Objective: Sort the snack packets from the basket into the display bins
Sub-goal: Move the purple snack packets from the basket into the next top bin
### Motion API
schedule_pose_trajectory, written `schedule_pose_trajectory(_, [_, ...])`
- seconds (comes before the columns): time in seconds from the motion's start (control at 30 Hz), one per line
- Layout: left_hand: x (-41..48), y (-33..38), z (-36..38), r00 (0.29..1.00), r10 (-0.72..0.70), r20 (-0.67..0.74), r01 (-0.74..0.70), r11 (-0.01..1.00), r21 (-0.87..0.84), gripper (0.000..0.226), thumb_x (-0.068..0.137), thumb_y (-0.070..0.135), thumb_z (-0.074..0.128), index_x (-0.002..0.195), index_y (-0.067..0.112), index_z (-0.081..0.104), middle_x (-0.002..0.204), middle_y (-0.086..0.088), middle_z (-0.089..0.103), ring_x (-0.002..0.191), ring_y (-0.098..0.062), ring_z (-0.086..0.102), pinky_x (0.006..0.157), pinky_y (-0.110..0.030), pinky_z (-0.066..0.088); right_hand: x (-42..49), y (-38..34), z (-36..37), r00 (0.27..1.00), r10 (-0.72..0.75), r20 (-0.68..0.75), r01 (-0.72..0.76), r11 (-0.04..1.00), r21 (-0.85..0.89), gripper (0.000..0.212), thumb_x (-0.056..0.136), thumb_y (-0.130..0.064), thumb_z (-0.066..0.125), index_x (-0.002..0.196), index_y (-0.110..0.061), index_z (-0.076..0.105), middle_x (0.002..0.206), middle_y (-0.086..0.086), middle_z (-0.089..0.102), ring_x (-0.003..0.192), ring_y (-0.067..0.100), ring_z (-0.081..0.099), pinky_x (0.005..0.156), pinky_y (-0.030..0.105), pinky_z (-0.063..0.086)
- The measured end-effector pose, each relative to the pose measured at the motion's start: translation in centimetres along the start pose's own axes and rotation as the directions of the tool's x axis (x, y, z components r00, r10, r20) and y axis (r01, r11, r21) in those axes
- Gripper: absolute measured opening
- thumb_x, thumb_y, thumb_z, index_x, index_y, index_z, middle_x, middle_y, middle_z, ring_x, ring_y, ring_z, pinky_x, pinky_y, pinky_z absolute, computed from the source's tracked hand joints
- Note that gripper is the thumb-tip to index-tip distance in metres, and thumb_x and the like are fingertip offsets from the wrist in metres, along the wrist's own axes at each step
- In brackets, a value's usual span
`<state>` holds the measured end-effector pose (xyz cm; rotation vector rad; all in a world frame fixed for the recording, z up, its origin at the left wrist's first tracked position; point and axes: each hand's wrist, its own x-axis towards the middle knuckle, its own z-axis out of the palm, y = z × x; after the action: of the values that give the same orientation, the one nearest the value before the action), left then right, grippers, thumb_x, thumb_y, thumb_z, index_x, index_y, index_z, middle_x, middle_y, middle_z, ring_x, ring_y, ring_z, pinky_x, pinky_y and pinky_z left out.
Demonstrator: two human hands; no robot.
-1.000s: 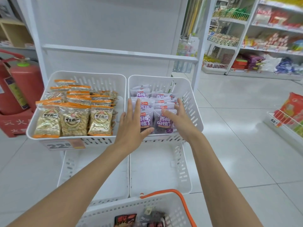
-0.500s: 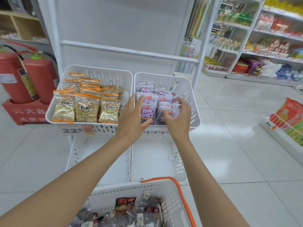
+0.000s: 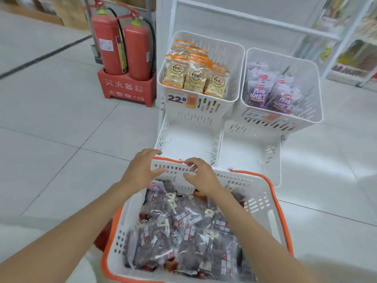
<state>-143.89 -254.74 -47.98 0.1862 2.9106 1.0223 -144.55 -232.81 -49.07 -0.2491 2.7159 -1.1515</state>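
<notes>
Snack packets (image 3: 183, 227), dark and heaped in the orange-rimmed basket (image 3: 263, 193), just beneath and nearer than both hands. Left hand (image 3: 140, 170) and right hand (image 3: 201, 176) over the far rim, fingers spread and loosely curled, holding nothing. Better to drop straight down, pinch one packet by its edge, then lift toward the lower display bins (image 3: 183, 144) beyond.
</notes>
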Motion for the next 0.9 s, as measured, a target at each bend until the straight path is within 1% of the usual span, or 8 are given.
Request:
schedule_pose_trajectory(0.13, [-4.9, -6.6, -1.4, 0.986, -0.162, -0.030, 0.160, 0.986, -0.038, 0.056, 0.084, 0.037, 0.075, 0.133, 0.019, 0.055, 0.136, -0.002, 0.052, 0.124, -0.020, 0.049, 0.104, -0.035, 0.039, -0.7, -0.1, 7.0, 0.921, 0.057, 0.385, -0.040, 0.998, -0.050, 0.057, 0.090, -0.030, 0.068, 0.142, -0.019, 0.045, 0.149, 0.001, 0.040, 0.134, 0.020, 0.041, 0.108, 0.032, 0.036])
schedule_pose_trajectory(0.3, [-7.2, -9.4, -1.5, 0.975, -0.221, -0.013, 0.218, 0.968, -0.122, 0.060, 0.084, 0.041, 0.073, 0.136, 0.020, 0.051, 0.141, -0.001, 0.046, 0.119, -0.016, 0.050, 0.100, -0.031, 0.041, 1.8, 0.4, 12.7, 0.956, 0.150, 0.254, -0.138, 0.988, -0.063, 0.070, 0.090, -0.024, 0.068, 0.149, -0.014, 0.032, 0.149, 0.005, 0.043, 0.134, 0.026, 0.043, 0.104, 0.032, 0.037])
schedule_pose_trajectory(0.43, [-8.2, -10.0, -1.3, 0.972, -0.234, 0.001, 0.230, 0.956, -0.183, 0.061, 0.084, 0.038, 0.075, 0.137, 0.020, 0.050, 0.140, 0.000, 0.047, 0.114, -0.012, 0.049, 0.101, -0.032, 0.042, 2.9, 1.0, 14.7, 0.980, 0.164, 0.111, -0.151, 0.982, -0.117, 0.025, 0.095, -0.023, 0.061, 0.117, -0.011, 0.065, 0.111, 0.010, 0.067, 0.102, 0.026, 0.062, 0.086, 0.033, 0.045])
schedule_pose_trajectory(0.53, [-7.7, -9.4, -1.4, 0.969, -0.246, -0.011, 0.236, 0.941, -0.243, 0.066, 0.086, 0.036, 0.073, 0.143, 0.018, 0.044, 0.145, 0.001, 0.046, 0.122, -0.013, 0.048, 0.105, -0.033, 0.041, 2.3, 0.0, 13.5, 0.995, 0.097, 0.034, -0.097, 0.995, 0.008, 0.021, 0.097, -0.018, 0.057, 0.077, -0.010, 0.054, 0.067, 0.001, 0.053, 0.061, 0.008, 0.053, 0.063, 0.027, 0.040])
schedule_pose_trajectory(0.67, [-6.2, -6.1, -0.4, 0.982, -0.184, 0.053, 0.191, 0.915, -0.356, 0.077, 0.088, 0.027, 0.073, 0.151, 0.018, 0.029, 0.136, 0.014, 0.046, 0.120, -0.005, 0.047, 0.094, -0.012, 0.038, 0.6, -1.7, 10.9, 0.989, 0.085, 0.124, -0.125, 0.923, 0.363, 0.014, 0.098, -0.017, 0.056, 0.094, -0.009, 0.066, 0.088, 0.005, 0.069, 0.080, 0.017, 0.064, 0.077, 0.033, 0.051])
schedule_pose_trajectory(0.73, [-5.5, -5.5, 0.0, 0.977, -0.191, 0.092, 0.212, 0.889, -0.407, 0.072, 0.082, 0.021, 0.079, 0.144, 0.020, 0.040, 0.124, 0.011, 0.058, 0.109, -0.007, 0.057, 0.086, -0.010, 0.045, -0.3, -2.6, 10.3, 0.974, 0.058, 0.220, -0.162, 0.856, 0.491, 0.014, 0.099, -0.019, 0.056, 0.099, -0.013, 0.068, 0.094, 0.005, 0.071, 0.086, 0.021, 0.065, 0.086, 0.036, 0.051])
schedule_pose_trajectory(0.83, [-4.9, -6.6, -0.6, 0.958, -0.287, 0.019, 0.271, 0.875, -0.402, 0.040, 0.074, 0.016, 0.084, 0.109, 0.015, 0.066, 0.103, -0.003, 0.071, 0.097, -0.022, 0.068, 0.087, -0.038, 0.055, -2.1, -3.6, 10.0, 0.946, 0.005, 0.324, -0.137, 0.912, 0.387, 0.039, 0.095, -0.028, 0.061, 0.133, -0.021, 0.055, 0.121, -0.008, 0.063, 0.106, 0.007, 0.060, 0.092, 0.021, 0.046])
schedule_pose_trajectory(0.9, [-4.9, -7.4, -1.6, 0.934, -0.358, -0.005, 0.313, 0.825, -0.471, 0.036, 0.073, 0.013, 0.085, 0.103, 0.011, 0.068, 0.100, -0.005, 0.072, 0.093, -0.023, 0.069, 0.084, -0.039, 0.056, -3.4, -3.7, 11.0, 0.937, 0.053, 0.346, -0.145, 0.959, 0.245, 0.054, 0.093, -0.030, 0.065, 0.142, -0.026, 0.045, 0.120, -0.013, 0.059, 0.106, 0.003, 0.057, 0.088, 0.018, 0.048])
